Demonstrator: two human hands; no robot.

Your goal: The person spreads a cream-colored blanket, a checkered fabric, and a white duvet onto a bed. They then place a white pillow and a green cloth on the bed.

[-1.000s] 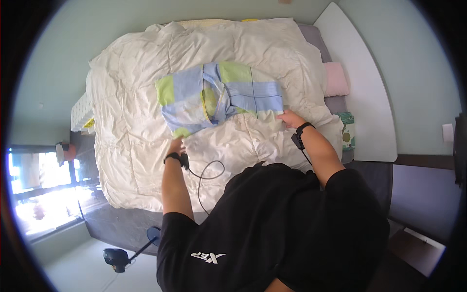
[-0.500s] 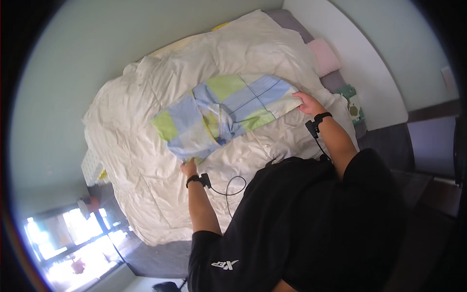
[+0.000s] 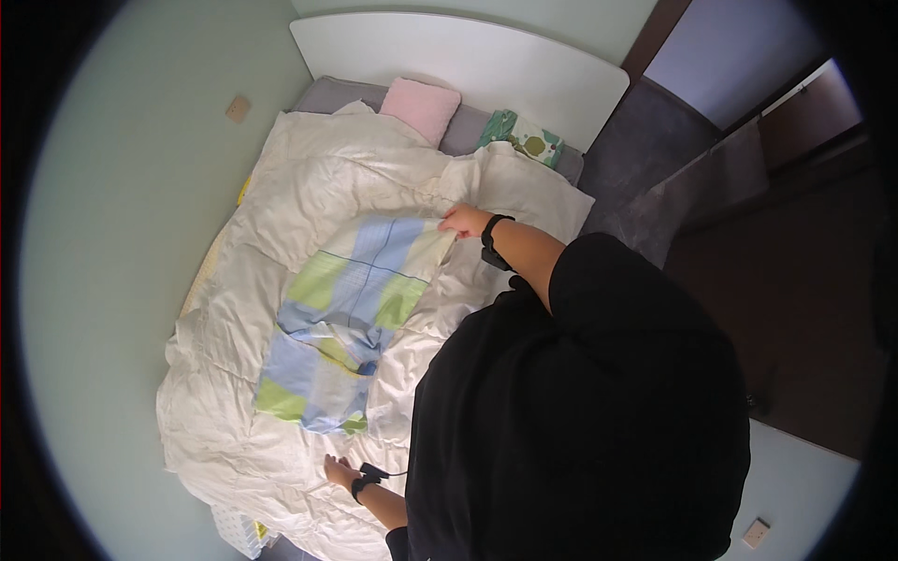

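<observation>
A blue, green and white checked pillowcase point(image 3: 360, 280) lies flat on the rumpled white duvet point(image 3: 215, 374), with a yellow-edged opening gaping across its lower half. My right hand point(image 3: 462, 222) pinches its top right corner, at the end nearest the headboard. My left hand point(image 3: 339, 470) is just below the pillowcase's lower end, apart from it and over the duvet. Its fingers are a little apart, and nothing shows in them. Each wrist wears a black band with a small device; a cable runs from the left one.
A white headboard point(image 3: 449, 47) closes the bed's far end. Before it lie a pink pillow point(image 3: 421, 107) and a green-and-white patterned folded cloth point(image 3: 528, 140) on a grey sheet. A pale green wall point(image 3: 103, 280) borders the bed's left side. Dark floor point(image 3: 627, 159) shows at the right.
My view has turned, bringing the headboard to the top. My left hand has let go of the pillowcase's lower corner and moved off it; my right hand still grips the other end.
</observation>
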